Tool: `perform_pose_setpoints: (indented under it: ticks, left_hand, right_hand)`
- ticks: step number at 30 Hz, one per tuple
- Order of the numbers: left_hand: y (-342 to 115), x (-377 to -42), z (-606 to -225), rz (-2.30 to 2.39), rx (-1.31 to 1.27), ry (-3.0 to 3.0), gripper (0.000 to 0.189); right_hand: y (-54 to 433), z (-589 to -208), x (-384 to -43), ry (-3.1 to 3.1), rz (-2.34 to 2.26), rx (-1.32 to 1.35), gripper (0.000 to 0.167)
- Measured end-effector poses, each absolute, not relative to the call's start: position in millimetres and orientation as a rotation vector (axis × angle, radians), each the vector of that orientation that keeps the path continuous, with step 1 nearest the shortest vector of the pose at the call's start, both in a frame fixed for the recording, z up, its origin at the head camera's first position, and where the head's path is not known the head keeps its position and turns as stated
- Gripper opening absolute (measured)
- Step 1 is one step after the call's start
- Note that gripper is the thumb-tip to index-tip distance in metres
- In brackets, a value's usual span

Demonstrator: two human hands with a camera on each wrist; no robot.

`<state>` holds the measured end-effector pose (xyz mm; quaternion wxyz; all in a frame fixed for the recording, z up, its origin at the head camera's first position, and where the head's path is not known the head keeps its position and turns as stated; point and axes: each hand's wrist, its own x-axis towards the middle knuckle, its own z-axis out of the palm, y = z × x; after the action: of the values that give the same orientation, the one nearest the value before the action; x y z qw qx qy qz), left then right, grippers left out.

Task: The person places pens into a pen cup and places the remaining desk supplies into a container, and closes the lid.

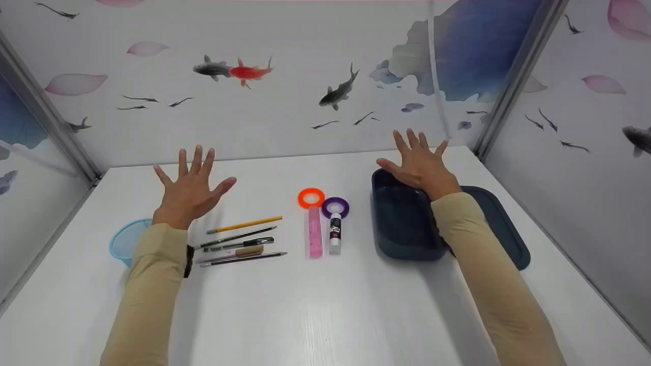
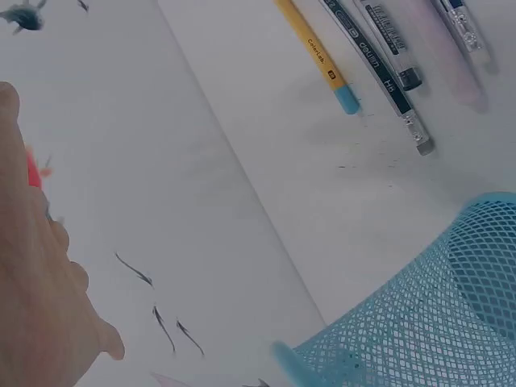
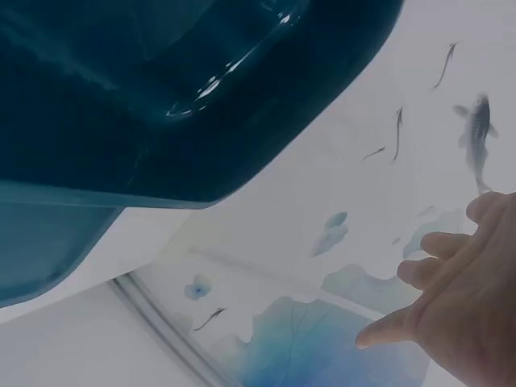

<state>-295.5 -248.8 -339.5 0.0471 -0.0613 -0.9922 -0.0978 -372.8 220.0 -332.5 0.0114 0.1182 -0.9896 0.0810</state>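
My left hand [image 1: 187,195] is spread wide with straight fingers and holds nothing. Below and beside it are a light blue mesh basket [image 1: 122,241], partly behind the sleeve, and a row of writing tools: a yellow pencil [image 1: 246,224], a dark pencil [image 1: 239,236], a black pen [image 1: 239,244], a brown-capped pen [image 1: 249,251] and another pencil [image 1: 244,259]. The right hand [image 1: 422,168], fingers also splayed, is over the far part of a dark blue box [image 1: 407,223] and grips nothing. The box's lid [image 1: 501,229] lies to its right, partly hidden by the forearm.
Mid-table are an orange ring [image 1: 300,198], a purple ring [image 1: 346,207], a pink stick-shaped item [image 1: 315,234] and a glue stick [image 1: 335,236]. Printed panels with fish stand behind the white table [image 1: 305,305] and along both sides.
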Motion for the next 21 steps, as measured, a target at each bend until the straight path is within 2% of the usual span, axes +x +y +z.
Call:
perform_pose_setpoints:
  ticks: [11,21]
  left_hand:
    - [-270,-273,-332,-0.39,-0.288,-3.038,0.092]
    - [-302,-244,-342,-0.588,-0.226,-2.925,0.087]
  right_hand:
    - [193,-335,-364,-3.102,0.315,0.434,0.093]
    - [164,-338,-349,-3.063,0.581,0.473,0.088]
